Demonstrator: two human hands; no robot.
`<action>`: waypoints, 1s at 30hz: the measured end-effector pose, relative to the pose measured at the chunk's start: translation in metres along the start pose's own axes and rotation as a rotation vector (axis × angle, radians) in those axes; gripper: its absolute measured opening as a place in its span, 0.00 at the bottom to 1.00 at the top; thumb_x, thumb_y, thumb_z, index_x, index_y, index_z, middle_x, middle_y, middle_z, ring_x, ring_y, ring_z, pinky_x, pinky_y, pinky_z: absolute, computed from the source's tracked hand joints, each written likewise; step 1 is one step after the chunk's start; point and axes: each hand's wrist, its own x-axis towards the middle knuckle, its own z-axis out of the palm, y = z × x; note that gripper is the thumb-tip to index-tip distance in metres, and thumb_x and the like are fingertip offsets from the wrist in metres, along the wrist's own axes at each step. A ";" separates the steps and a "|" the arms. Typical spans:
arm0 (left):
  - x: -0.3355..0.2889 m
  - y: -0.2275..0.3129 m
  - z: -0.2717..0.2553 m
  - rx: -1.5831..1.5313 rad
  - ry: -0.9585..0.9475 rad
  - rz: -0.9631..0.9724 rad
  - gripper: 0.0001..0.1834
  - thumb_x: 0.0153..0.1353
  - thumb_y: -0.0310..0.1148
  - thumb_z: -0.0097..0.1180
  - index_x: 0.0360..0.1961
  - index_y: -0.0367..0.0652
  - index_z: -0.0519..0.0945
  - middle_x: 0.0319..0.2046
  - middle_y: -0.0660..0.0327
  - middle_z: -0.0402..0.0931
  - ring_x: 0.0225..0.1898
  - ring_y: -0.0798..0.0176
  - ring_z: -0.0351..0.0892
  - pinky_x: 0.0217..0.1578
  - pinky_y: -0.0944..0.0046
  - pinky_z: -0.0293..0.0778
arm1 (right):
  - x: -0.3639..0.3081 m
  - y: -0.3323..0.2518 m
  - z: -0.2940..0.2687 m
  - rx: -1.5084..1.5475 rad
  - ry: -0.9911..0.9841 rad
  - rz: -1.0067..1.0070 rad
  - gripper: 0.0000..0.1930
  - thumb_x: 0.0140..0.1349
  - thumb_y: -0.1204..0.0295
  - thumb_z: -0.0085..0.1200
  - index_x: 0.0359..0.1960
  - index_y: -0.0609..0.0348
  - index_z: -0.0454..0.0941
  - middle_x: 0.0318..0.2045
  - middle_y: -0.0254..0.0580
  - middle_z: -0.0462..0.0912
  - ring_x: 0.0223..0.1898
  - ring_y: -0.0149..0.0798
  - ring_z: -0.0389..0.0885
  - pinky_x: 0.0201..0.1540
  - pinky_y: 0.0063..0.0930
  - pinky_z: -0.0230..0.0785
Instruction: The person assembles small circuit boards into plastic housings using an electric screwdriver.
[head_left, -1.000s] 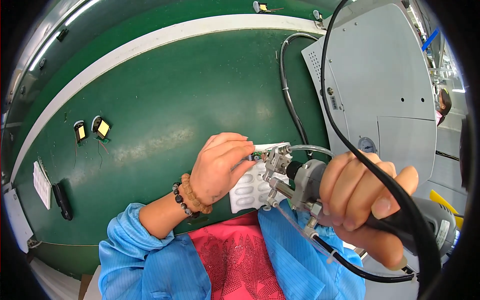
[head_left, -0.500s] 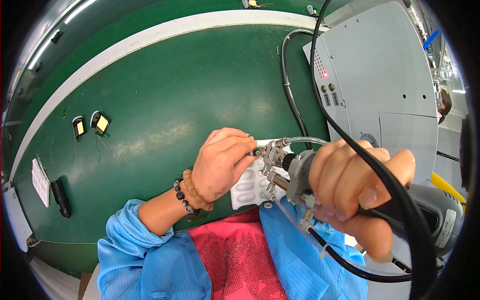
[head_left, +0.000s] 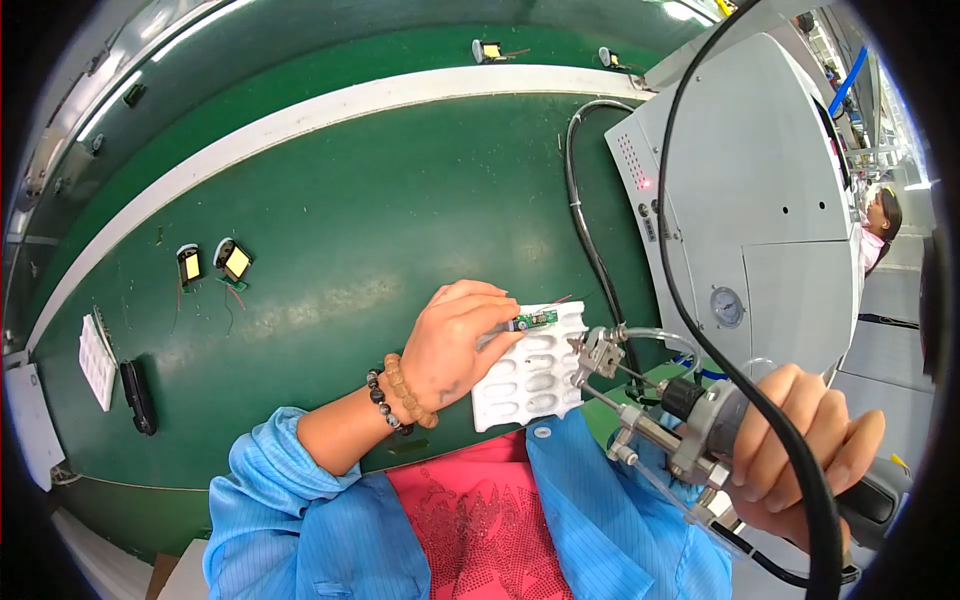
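Observation:
My left hand (head_left: 452,340) is closed, pinching a small part with a green circuit board (head_left: 538,319) between thumb and fingers. A thin red wire shows near the board. Under and beside it lies a white moulded tray (head_left: 550,402) with rows of oval hollows. My right hand (head_left: 800,440) is wrapped round a grey hose-fed powered screwdriver (head_left: 718,425). Its metal nozzle block (head_left: 600,355) is at the tray's right edge, apart from the circuit board.
A large grey machine (head_left: 780,150) stands at the right, with a black cable (head_left: 690,215) hanging before it and a black hose (head_left: 578,190) on the green table (head_left: 380,190). Two small black devices (head_left: 233,260) with wires, a black case (head_left: 138,397) and a white tray (head_left: 97,360) sit left.
My right hand has drawn the powered screwdriver away to the right and down, off the circuit board. My left hand keeps its pinch, and more of the board shows. The whole view has shifted.

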 end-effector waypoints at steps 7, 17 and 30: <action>0.017 0.013 -0.039 0.005 0.051 -0.082 0.15 0.46 0.27 0.71 0.37 0.39 0.84 0.34 0.56 0.83 0.38 0.55 0.80 0.44 0.59 0.75 | -0.017 0.003 0.000 0.053 0.018 0.029 0.22 0.54 0.56 0.67 0.34 0.56 0.67 0.15 0.35 0.77 0.15 0.27 0.76 0.19 0.18 0.73; 0.138 -0.076 -0.167 0.740 0.529 -0.138 0.21 0.58 0.40 0.63 0.49 0.39 0.79 0.43 0.52 0.82 0.46 0.53 0.81 0.52 0.58 0.73 | -0.020 -0.001 -0.007 0.154 -0.072 0.137 0.12 0.59 0.73 0.63 0.29 0.63 0.69 0.16 0.41 0.75 0.13 0.36 0.74 0.18 0.26 0.71; 0.247 -0.157 -0.099 0.703 0.096 0.006 0.16 0.57 0.32 0.61 0.47 0.43 0.80 0.39 0.47 0.81 0.42 0.42 0.79 0.44 0.55 0.76 | -0.019 0.002 -0.009 0.057 -0.037 0.112 0.24 0.57 0.54 0.65 0.35 0.62 0.68 0.21 0.37 0.71 0.15 0.31 0.68 0.19 0.23 0.64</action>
